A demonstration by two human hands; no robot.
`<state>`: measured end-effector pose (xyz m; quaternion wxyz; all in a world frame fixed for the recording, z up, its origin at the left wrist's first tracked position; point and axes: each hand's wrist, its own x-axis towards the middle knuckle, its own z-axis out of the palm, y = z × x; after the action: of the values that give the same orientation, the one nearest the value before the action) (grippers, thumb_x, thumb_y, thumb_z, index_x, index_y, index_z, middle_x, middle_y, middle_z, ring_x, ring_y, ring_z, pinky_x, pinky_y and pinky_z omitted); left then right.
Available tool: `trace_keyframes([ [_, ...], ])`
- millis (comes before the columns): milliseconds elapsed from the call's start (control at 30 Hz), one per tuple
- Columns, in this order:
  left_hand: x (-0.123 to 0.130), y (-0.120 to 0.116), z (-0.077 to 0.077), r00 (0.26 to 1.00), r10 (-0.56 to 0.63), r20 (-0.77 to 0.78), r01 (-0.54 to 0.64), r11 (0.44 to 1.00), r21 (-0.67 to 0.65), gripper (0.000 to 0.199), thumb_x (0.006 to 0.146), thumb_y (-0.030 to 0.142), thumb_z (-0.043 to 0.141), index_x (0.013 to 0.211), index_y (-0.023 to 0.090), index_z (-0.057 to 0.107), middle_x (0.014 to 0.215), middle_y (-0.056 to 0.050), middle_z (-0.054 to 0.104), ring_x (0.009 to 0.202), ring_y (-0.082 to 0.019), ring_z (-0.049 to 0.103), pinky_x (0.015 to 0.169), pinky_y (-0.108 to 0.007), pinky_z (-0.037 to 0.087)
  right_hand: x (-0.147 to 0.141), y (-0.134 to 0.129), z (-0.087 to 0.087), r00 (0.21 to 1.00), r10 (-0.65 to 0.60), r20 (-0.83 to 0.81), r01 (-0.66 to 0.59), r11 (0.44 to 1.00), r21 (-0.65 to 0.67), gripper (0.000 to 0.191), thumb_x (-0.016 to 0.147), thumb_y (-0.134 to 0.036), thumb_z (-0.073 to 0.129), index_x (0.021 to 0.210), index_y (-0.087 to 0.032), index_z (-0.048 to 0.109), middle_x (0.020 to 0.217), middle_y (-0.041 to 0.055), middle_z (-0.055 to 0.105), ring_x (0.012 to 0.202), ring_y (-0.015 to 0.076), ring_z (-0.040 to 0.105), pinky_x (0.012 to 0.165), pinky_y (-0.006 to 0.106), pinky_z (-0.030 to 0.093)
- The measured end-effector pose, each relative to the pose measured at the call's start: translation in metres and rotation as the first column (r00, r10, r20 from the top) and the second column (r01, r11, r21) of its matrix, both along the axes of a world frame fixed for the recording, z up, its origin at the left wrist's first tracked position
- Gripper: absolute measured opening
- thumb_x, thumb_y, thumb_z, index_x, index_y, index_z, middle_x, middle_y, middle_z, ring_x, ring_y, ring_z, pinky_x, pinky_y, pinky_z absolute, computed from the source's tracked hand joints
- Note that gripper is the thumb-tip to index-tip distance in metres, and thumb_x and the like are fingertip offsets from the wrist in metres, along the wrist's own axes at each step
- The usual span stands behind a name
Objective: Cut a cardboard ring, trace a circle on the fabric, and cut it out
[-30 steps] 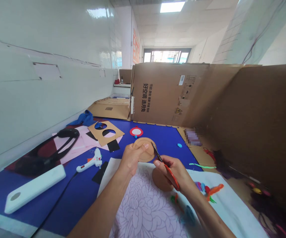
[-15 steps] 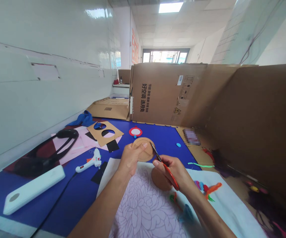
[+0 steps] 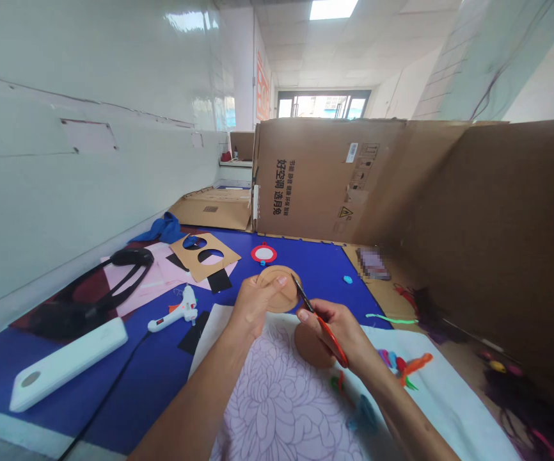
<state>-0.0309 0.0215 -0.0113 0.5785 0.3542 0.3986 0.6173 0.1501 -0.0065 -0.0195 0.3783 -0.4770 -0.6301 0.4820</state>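
Pinched between thumb and fingers of my left hand (image 3: 254, 303) is a round tan cardboard disc (image 3: 279, 298) with a ring line near its edge. My right hand (image 3: 337, 326) is closed on red-handled scissors (image 3: 329, 339), whose dark blades point up-left at the disc's right edge. Under the scissors a second brown disc (image 3: 311, 349) lies on a white cloth (image 3: 281, 390) printed with a flower outline. Green, orange and blue fuzzy bits (image 3: 364, 413) lie beneath my right forearm.
Left on the blue table (image 3: 133, 378) are a white glue gun (image 3: 176, 315), a long white device (image 3: 68, 365), a black headset (image 3: 130, 257) and cardboard with oval holes (image 3: 197, 264). A red-rimmed circle (image 3: 263, 253) lies behind the disc. Large cardboard walls (image 3: 315, 186) stand behind and right.
The view has shifted very slightly. Both hands, the disc and the scissors keep nearly the same positions relative to each other.
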Motion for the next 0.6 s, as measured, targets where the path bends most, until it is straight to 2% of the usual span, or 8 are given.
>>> trace_keyframes([
  [600,-0.0018,-0.0007,0.0010,0.999,-0.043,-0.020,0.044,0.999,0.029,0.046,0.056,0.044,0.103,0.088,0.014,0.087,0.086,-0.011,0.083,0.075,-0.021,0.074,0.073,-0.030,0.058,-0.0016,-0.0018,0.0019,1.000,0.009,-0.010,-0.009,1.000,-0.019,0.055,0.076,-0.070,0.081,0.068,-0.024,0.053,0.048,-0.0086,0.039,0.040,0.0096,0.035,0.039,0.023,0.023],
])
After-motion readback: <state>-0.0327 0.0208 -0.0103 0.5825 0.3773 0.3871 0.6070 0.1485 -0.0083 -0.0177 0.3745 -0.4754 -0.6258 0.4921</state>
